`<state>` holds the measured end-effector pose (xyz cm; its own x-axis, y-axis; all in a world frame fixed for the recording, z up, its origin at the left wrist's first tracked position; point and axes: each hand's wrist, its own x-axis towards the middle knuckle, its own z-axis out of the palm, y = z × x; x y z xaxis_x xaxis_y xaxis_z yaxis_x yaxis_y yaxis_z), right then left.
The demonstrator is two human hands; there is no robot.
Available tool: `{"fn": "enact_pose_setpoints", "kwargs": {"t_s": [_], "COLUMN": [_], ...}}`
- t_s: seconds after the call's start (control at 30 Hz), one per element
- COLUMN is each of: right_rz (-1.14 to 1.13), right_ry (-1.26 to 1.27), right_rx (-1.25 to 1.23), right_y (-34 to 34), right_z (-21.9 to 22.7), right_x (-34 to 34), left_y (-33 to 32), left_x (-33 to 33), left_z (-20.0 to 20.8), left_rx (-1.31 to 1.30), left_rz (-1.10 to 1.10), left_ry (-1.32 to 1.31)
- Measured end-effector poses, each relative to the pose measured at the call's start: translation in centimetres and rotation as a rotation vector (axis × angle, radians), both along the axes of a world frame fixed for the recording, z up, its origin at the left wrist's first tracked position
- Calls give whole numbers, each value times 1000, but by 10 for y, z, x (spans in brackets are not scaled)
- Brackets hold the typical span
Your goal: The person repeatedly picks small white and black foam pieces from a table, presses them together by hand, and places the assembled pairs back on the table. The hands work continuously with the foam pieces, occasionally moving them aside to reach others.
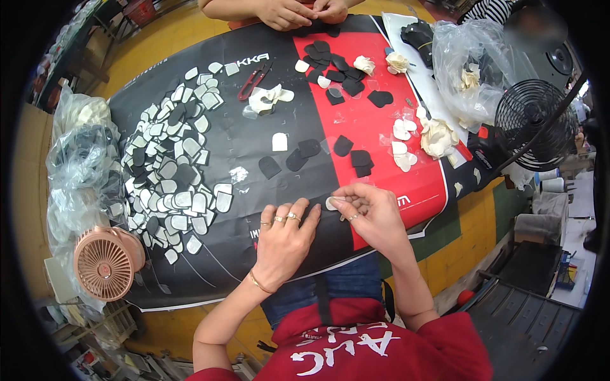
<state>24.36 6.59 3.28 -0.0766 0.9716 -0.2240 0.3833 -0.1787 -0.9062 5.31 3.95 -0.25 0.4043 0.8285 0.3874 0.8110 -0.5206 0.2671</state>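
Observation:
My right hand pinches a small white rounded pad between thumb and fingers, just above the mat. Beside it, my left hand lies on the black part of the mat, fingers stretched out and holding nothing that shows. Several black rounded pads and one white pad lie beyond my hands. Further right, on the red part, are more black pads and small groups of white pads. A large loose heap of white and black pads spreads over the left side.
Red-handled thread snips lie toward the back. A pink fan and plastic bags line the left edge. At right are a clear bag, a cream bundle and a black fan. Another person's hands work across the table.

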Motion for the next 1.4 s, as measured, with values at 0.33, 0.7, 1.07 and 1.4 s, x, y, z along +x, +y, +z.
{"fn": "enact_pose_setpoints", "kwargs": {"t_s": [0.33,0.7,1.07,1.4], "right_rz": [108,92,80,-31], "right_ry": [-120,-136,-134,-321], "right_rx": [4,24,47,219], "right_y": [15,14,9,-1], "right_z": [-7,-6,-8,-16], "right_x": [-5,-8,-9,-16], "left_y": [0,-1,-5,-4], "left_x": [-2,-2,-1,-1], "left_z": [-3,-6,-10,-6], "left_rx": [-57,-65,-38,-43], "left_rz": [-21,-17,-20,-47], "left_ry": [-23,-31,59,136]}}
